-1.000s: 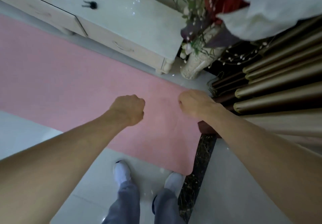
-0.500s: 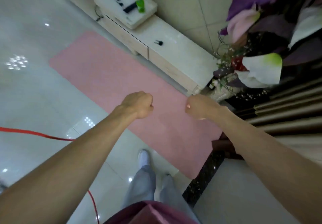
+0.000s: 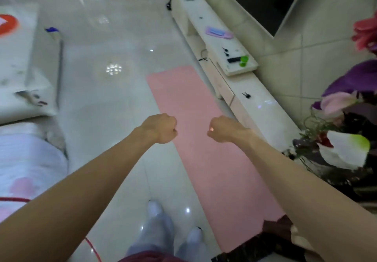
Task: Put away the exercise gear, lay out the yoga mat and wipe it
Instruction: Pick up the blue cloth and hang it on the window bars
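Note:
A pink yoga mat (image 3: 183,100) lies unrolled flat on the glossy white floor, running from my feet toward the far end alongside a low white cabinet. My left hand (image 3: 161,128) hovers in a closed fist over the mat's left edge. My right hand (image 3: 224,129) is also a fist, held over the mat's right side. Neither hand holds anything that I can see. Both arms reach forward at about waist height, well above the mat.
The low white cabinet (image 3: 263,107) lines the mat's right side, with a purple cloth (image 3: 219,32) and a green-capped item (image 3: 242,61) on top. Artificial flowers (image 3: 344,143) stand at right. A white sofa edge (image 3: 28,155) and a red cord (image 3: 14,199) lie left.
My view has lifted and swung left, from the mat's near end to its full length. Both fists have stayed closed in front of me.

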`<action>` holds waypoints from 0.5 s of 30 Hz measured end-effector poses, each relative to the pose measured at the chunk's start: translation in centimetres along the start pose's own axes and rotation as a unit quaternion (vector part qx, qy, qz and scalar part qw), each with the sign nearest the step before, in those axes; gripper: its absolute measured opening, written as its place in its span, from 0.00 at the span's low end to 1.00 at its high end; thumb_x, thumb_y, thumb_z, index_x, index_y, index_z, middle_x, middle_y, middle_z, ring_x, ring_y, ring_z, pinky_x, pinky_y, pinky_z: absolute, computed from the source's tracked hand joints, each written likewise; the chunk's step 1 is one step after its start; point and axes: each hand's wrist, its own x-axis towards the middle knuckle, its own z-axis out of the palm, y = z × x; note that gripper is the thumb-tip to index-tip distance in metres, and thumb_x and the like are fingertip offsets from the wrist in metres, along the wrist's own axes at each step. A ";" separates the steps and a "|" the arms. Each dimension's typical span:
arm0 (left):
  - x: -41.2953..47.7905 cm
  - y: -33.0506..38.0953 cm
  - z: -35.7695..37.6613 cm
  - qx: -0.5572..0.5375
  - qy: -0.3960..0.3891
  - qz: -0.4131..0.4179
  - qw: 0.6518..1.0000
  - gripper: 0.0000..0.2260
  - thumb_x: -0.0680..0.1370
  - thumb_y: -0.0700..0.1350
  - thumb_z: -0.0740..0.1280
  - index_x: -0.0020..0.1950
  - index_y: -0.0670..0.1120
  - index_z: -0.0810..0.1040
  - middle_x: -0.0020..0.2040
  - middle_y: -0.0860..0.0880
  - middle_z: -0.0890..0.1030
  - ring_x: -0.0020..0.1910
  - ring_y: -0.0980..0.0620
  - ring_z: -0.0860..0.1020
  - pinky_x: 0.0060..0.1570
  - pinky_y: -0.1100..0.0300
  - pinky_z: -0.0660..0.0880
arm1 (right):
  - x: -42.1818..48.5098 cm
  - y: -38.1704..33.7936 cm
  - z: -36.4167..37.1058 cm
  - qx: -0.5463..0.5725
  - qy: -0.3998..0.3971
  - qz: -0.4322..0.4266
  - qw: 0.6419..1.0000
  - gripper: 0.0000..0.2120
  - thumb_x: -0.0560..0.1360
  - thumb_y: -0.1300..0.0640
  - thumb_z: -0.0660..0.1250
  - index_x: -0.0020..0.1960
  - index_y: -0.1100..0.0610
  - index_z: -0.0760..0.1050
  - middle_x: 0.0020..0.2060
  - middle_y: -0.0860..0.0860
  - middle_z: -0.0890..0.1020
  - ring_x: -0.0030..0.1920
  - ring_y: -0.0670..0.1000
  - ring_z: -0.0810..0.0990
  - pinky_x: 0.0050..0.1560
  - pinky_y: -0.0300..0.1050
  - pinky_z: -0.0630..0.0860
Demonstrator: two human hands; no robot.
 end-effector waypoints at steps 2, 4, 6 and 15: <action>-2.0 -2.7 -0.1 -0.007 0.010 -0.024 1.000 0.13 0.80 0.46 0.57 0.57 0.43 0.77 0.54 0.44 0.78 0.52 0.43 0.77 0.54 0.51 0.76 | 0.3 -3.3 -0.9 -0.016 0.007 -0.027 0.999 0.15 0.78 0.53 0.59 0.61 0.57 0.75 0.57 0.56 0.78 0.56 0.59 0.77 0.49 0.47 0.73; -4.0 -5.7 -0.1 -0.015 0.018 -0.049 0.999 0.13 0.80 0.46 0.57 0.58 0.43 0.76 0.55 0.44 0.77 0.54 0.43 0.77 0.54 0.51 0.75 | 0.7 -6.9 -1.8 -0.030 0.009 -0.052 0.998 0.14 0.78 0.53 0.59 0.60 0.57 0.75 0.57 0.56 0.77 0.55 0.59 0.77 0.47 0.46 0.72; -5.9 -8.9 0.2 -0.025 0.021 -0.071 0.997 0.13 0.80 0.46 0.57 0.58 0.44 0.76 0.55 0.45 0.77 0.54 0.44 0.77 0.54 0.52 0.75 | 1.3 -10.6 -2.5 -0.044 0.009 -0.077 0.996 0.14 0.79 0.53 0.58 0.60 0.58 0.75 0.57 0.56 0.77 0.55 0.59 0.77 0.48 0.47 0.73; -16.0 -25.7 1.8 -0.065 0.027 -0.155 0.985 0.13 0.81 0.49 0.58 0.59 0.45 0.77 0.57 0.45 0.78 0.55 0.44 0.77 0.53 0.53 0.75 | 4.7 -29.5 -3.9 -0.083 -0.008 -0.166 0.983 0.15 0.79 0.51 0.58 0.57 0.59 0.76 0.53 0.56 0.80 0.50 0.58 0.79 0.52 0.52 0.77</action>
